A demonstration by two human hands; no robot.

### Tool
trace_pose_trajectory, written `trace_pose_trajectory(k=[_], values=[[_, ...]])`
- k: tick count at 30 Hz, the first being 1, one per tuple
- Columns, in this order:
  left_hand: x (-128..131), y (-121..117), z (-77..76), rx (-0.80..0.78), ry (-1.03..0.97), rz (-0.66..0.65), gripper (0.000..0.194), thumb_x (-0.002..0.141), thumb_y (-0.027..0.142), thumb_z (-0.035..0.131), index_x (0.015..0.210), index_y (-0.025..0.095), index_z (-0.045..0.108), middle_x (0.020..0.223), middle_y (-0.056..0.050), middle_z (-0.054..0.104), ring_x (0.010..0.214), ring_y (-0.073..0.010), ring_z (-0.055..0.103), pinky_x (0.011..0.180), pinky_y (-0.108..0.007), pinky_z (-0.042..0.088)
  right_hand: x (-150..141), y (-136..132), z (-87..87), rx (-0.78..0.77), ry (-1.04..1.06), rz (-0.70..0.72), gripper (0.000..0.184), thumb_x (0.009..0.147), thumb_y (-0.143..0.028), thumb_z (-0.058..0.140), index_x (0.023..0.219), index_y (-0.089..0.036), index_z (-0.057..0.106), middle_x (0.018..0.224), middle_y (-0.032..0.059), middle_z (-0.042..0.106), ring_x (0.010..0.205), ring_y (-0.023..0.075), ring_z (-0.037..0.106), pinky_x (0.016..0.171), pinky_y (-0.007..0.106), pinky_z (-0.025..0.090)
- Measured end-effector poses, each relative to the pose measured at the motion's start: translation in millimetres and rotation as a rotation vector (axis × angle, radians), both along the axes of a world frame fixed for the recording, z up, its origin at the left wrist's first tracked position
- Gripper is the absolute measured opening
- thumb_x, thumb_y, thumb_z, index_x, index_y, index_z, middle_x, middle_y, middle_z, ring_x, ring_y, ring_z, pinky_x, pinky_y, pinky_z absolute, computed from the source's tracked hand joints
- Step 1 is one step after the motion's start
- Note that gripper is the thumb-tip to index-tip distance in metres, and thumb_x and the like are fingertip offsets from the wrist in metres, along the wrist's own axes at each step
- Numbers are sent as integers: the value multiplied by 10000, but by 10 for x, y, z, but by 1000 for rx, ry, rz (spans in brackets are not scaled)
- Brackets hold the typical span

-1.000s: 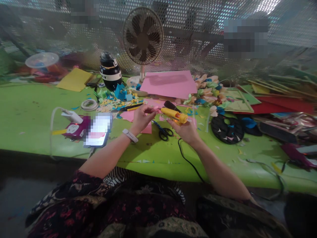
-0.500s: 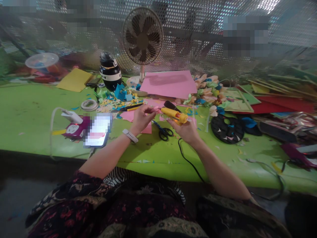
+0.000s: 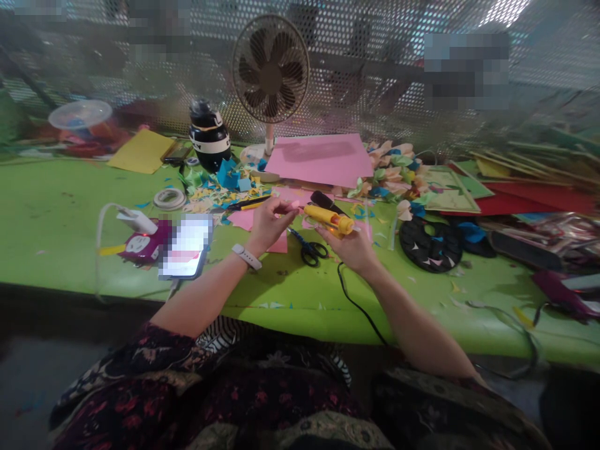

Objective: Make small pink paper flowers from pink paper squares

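Note:
My right hand (image 3: 349, 247) is wrapped round a yellow glue gun (image 3: 328, 219), whose black cord hangs over the table's front edge. The gun's tip points left, at a small piece of pink paper (image 3: 295, 204). That piece is pinched between the thumb and fingers of my left hand (image 3: 272, 224). Whether tip and paper touch, I cannot tell. Below and between my hands lie dark-handled scissors (image 3: 312, 250). A pink paper scrap (image 3: 280, 242) is partly hidden under my left hand.
A phone (image 3: 187, 247) and a purple power box (image 3: 145, 247) lie to the left. Behind stand a fan (image 3: 270, 72), a black bottle (image 3: 209, 137) and a pink sheet (image 3: 321, 159). Paper flowers (image 3: 394, 165) and a black round tray (image 3: 429, 245) are on the right; coloured scraps (image 3: 210, 199) lie scattered.
The pink paper piece has turned or shifted slightly in my left fingers. Both hands and the glue gun stay almost where they were.

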State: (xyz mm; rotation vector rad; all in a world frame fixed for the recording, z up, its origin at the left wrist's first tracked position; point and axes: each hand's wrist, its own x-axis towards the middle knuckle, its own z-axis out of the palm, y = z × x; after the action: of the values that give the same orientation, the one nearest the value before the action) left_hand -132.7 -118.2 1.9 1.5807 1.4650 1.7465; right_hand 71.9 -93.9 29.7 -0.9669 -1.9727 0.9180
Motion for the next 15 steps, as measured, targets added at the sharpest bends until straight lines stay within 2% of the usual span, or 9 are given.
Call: trace_pose_trajectory(k=[9, 15], values=[[0, 0, 11, -19, -17, -11, 215, 790, 351, 741, 720, 183, 626, 744, -35, 663, 698, -145, 628, 635, -271, 523, 35, 62, -107, 18, 4, 0, 489, 827, -602, 687, 1107, -201, 679, 1043, 107, 757, 988, 279, 720, 949, 444, 589], [-4, 17, -14, -63, -44, -6, 155, 750, 286, 722, 704, 184, 614, 711, -16, 643, 674, -134, 613, 624, -266, 522, 81, 67, -20, 97, 128, -47, 445, 821, -577, 695, 1065, -205, 696, 1073, 94, 754, 1032, 283, 716, 969, 445, 578]])
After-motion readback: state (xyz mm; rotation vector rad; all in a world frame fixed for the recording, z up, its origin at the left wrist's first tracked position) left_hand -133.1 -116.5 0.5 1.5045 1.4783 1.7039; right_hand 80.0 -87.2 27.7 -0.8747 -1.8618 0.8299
